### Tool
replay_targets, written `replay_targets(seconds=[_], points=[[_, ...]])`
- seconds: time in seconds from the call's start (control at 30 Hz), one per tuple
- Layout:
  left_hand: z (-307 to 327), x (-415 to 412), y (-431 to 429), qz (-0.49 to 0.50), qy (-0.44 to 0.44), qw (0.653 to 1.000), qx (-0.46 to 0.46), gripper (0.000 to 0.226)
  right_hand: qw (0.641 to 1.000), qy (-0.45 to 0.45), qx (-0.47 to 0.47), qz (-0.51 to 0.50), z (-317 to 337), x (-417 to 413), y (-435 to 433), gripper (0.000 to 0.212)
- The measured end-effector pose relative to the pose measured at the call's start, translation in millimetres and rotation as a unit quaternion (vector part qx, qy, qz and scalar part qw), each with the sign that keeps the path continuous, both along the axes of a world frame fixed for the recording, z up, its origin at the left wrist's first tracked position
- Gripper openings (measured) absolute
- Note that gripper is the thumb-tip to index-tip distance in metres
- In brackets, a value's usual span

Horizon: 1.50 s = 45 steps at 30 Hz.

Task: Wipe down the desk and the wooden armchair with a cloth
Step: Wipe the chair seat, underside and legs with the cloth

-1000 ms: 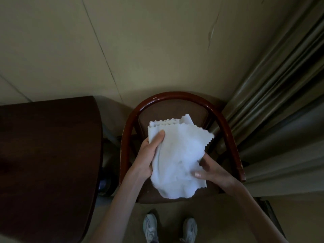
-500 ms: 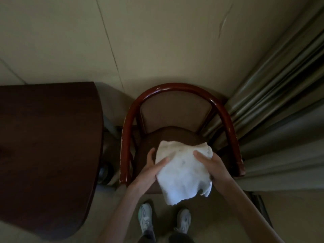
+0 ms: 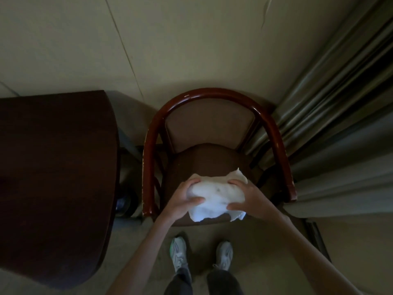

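Nearest, two shoes [image 3: 179, 253] on the floor, toes pointing at the chair [image 3: 214, 96]; the person stands square to its front. Both forearms reach forward and down.

Left hand [image 3: 180, 199]: closed on the left end of the cloth [image 3: 217, 195], thumb on top near the middle, fingers wrapped over the far edge. Right hand [image 3: 247, 198]: closed on the right end, thumb on the near edge, fingers curled over the top. The cloth is bunched into a thick white pad between them, loose corners hanging at the near edge and one poking up at far right. Likely reason for the two-handed hold: gathering the cloth into a compact wad, easier to press along wood than a flat sheet.

The cloth sits above the front of the seat [image 3: 212, 160]; cannot tell if it touches the upholstery.

Beyond: padded backrest, then the curved red-brown rail running round as arms and top. The rail is the wooden part the task wants wiped; the cloth is not on it yet.

Desk [image 3: 55, 167] just beside the chair at left, dark top, apart from both hands. Curtain [image 3: 340, 116] close against the chair's right arm. Wall behind.
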<state>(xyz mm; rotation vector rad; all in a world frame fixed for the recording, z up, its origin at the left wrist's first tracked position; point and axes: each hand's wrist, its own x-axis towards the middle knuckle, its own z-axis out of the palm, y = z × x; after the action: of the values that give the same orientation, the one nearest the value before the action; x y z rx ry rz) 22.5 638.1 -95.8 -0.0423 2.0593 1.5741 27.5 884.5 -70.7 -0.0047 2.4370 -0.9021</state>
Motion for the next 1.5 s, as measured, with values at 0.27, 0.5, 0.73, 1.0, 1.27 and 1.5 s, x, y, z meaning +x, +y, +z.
replay_targets(seconds=[0.27, 0.5, 0.73, 1.0, 1.27, 1.5], points=[[-13, -2, 2, -0.051, 0.200, 0.959, -0.194, 0.043, 0.977, 0.088, 0.167, 0.098, -5, 6, 17, 0.033], [-8, -7, 34, -0.125, 0.130, 0.975, -0.131, 0.035, 0.987, -0.012, 0.032, 0.156, -32, -4, 12, 0.081], [-50, -6, 48, -0.111, -0.022, 0.982, -0.154, 0.068, 0.987, -0.110, -0.066, 0.095, -82, -3, 36, 0.038], [-136, 2, 59, -0.006, -0.112, 0.992, -0.058, 0.044, 0.986, -0.161, -0.021, 0.041, -141, -7, 68, 0.059], [-264, -70, -7, 0.027, -0.118, 0.949, -0.293, 0.048, 0.960, -0.003, 0.104, -0.260, -231, -90, 137, 0.049], [-341, -130, -28, -0.037, -0.013, 0.916, -0.399, 0.066, 0.951, 0.069, 0.236, -0.189, -314, -136, 125, 0.044]])
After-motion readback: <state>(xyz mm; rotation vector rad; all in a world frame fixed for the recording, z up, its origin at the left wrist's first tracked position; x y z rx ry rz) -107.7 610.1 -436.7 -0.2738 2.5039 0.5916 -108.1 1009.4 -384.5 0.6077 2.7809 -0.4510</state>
